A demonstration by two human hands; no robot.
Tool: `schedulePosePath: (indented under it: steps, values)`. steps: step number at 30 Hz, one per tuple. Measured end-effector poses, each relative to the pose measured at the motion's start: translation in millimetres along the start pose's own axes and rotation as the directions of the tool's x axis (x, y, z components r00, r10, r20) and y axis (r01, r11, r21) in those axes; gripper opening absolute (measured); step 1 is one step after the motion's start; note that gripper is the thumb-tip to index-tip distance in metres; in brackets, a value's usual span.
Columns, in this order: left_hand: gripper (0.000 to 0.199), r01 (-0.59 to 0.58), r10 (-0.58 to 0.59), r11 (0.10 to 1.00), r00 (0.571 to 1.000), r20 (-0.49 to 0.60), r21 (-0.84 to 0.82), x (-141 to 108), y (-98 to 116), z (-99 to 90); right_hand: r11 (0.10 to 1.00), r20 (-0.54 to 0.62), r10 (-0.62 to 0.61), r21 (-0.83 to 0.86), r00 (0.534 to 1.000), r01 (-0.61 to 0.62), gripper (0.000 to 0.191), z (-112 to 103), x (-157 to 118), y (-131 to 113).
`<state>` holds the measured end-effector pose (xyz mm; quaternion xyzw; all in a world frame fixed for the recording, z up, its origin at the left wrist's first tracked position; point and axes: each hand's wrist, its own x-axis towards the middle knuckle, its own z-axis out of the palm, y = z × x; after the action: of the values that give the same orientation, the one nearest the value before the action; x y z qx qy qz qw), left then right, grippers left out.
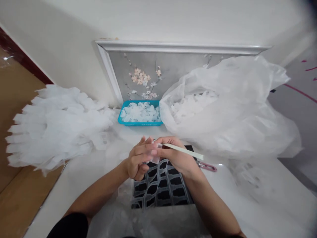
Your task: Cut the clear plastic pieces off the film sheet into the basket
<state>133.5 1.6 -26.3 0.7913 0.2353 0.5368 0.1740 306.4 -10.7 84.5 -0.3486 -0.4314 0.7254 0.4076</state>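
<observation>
My left hand [138,159] and my right hand [174,157] meet above the table, pinching a small translucent white piece [155,152] between them. The fingers cover most of it. My right hand also grips a flat white stick [184,151], which points right and slightly toward me. Under both hands lies a black mat with an irregular grid pattern [160,186]. Pink-handled snips [207,166] lie just beyond my right hand, partly under the edge of a bag.
A blue tray [138,123] of white translucent pieces stands at the back against a blossom-painted panel [141,77]. To its right, a thin white plastic bag [237,125] holds more pieces. A heap of fringed white sheets [54,127] overhangs the table's left edge, above a wooden floor [22,198].
</observation>
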Motion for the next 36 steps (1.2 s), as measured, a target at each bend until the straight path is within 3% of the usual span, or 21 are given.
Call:
schedulePosePath:
  steps: [1,2,4,9,12,14,17,24,36]
  values:
    - [0.020,-0.124,0.123,0.992,0.992,-0.021,-0.013,10,8,-5.9,1.000,0.001,0.001,-0.010,1.000,-0.001,0.025,-2,1,1]
    - [0.016,-0.201,0.200,0.979,0.979,-0.034,-0.023,20,17,-10.9,1.000,-0.002,-0.003,-0.012,1.000,0.003,0.025,-4,2,1]
    - [0.025,-0.244,0.242,0.969,0.969,-0.052,-0.042,38,33,-17.8,1.000,-0.002,-0.021,-0.009,1.000,0.021,0.024,-6,4,3]
    - [0.031,-0.062,0.068,0.984,0.997,0.034,-0.169,56,45,-27.4,0.996,0.016,-0.050,-0.074,0.999,0.051,0.020,-11,3,2]
    - [0.058,0.039,-0.015,0.988,0.988,0.157,-0.152,61,45,-36.7,0.990,-0.001,-0.042,-0.135,0.999,0.041,0.022,-12,-1,-3]
    - [0.076,0.054,-0.032,0.996,0.966,0.255,-0.078,64,46,-42.9,0.980,0.002,-0.045,-0.192,0.999,0.044,0.023,-12,-4,-6]
    - [0.086,0.026,-0.028,1.000,0.941,0.339,0.009,68,48,-47.5,0.957,0.005,-0.066,-0.282,0.998,0.065,0.023,-12,-8,-8]
    - [0.091,0.004,0.004,1.000,0.947,0.322,-0.024,66,52,-41.7,0.901,0.015,-0.102,-0.423,0.995,0.099,0.019,-11,-13,-9]
    - [0.092,0.015,0.013,0.997,0.936,0.353,-0.076,64,53,-38.5,0.856,0.046,-0.137,-0.498,0.990,0.141,0.014,-7,-18,-10]
